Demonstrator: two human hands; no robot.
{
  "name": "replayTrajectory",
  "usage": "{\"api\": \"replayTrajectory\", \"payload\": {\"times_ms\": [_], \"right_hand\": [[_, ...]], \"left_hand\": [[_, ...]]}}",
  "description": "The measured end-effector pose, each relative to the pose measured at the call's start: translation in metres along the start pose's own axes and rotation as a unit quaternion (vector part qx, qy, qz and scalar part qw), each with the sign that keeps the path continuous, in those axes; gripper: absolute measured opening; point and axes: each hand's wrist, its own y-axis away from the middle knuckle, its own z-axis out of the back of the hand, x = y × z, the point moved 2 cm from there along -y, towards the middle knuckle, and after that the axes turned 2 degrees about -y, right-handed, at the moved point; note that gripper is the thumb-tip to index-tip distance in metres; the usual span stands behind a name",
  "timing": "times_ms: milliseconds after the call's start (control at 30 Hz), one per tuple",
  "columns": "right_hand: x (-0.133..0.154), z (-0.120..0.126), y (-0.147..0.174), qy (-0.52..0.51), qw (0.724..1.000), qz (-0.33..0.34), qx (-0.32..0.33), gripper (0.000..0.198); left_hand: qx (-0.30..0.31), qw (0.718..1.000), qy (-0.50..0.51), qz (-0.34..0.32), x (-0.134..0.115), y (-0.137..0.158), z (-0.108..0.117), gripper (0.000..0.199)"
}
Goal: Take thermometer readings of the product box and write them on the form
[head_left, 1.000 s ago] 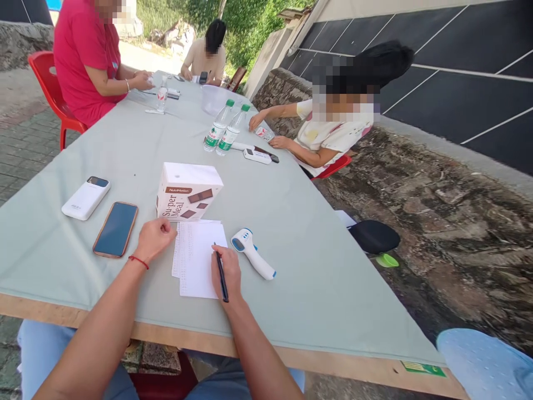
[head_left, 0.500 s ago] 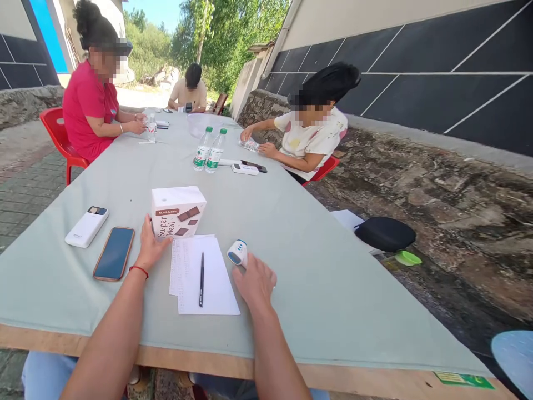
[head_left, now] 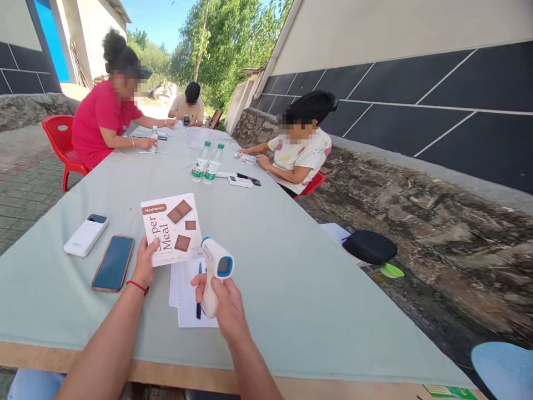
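My left hand (head_left: 145, 261) grips the lower left edge of a white box (head_left: 171, 229) with brown chocolate pictures and "Meal" lettering, its front facing me. In my right hand (head_left: 222, 300) is a white and blue infrared thermometer (head_left: 215, 266), held by its handle and raised close to the box's lower right corner. Beneath both lie white paper sheets (head_left: 183, 311) with writing at the left edge. A black pen (head_left: 199, 308) rests on the sheets, partly hidden by my right fingers.
Left of my left hand lie a phone (head_left: 113, 263) and a white power bank (head_left: 86, 235). Two water bottles (head_left: 207, 162) stand mid-table, near another white device (head_left: 240, 181). Three people sit around the far part of the table (head_left: 316, 311).
My right hand has picked the thermometer up off the table and brought it left, over the papers. My left hand has tilted the box so its front faces me.
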Motion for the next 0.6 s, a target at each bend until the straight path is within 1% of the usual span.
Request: {"api": "replayTrajectory", "payload": {"times_ms": [67, 167, 300, 500, 600], "right_hand": [[0.002, -0.017, 0.007, 0.011, 0.999, -0.026, 0.018, 0.034], [0.001, -0.029, 0.009, 0.025, 0.998, -0.049, 0.006, 0.033], [0.001, -0.035, 0.009, 0.027, 0.997, -0.069, -0.004, 0.032], [-0.005, -0.044, 0.01, 0.015, 0.998, -0.054, -0.024, 0.032], [-0.011, -0.047, 0.011, 0.008, 0.998, -0.061, -0.032, 0.032]], "left_hand": [[0.013, 1.0, -0.004, 0.017, 0.003, 0.004, -0.003, 0.052], [0.026, 0.999, -0.03, 0.015, 0.007, 0.008, -0.006, 0.053], [0.026, 0.999, -0.04, 0.011, 0.006, 0.008, -0.006, 0.054], [0.026, 0.999, -0.031, 0.003, 0.005, 0.005, -0.005, 0.055], [0.032, 0.999, -0.036, 0.007, 0.006, 0.005, -0.004, 0.055]]}}
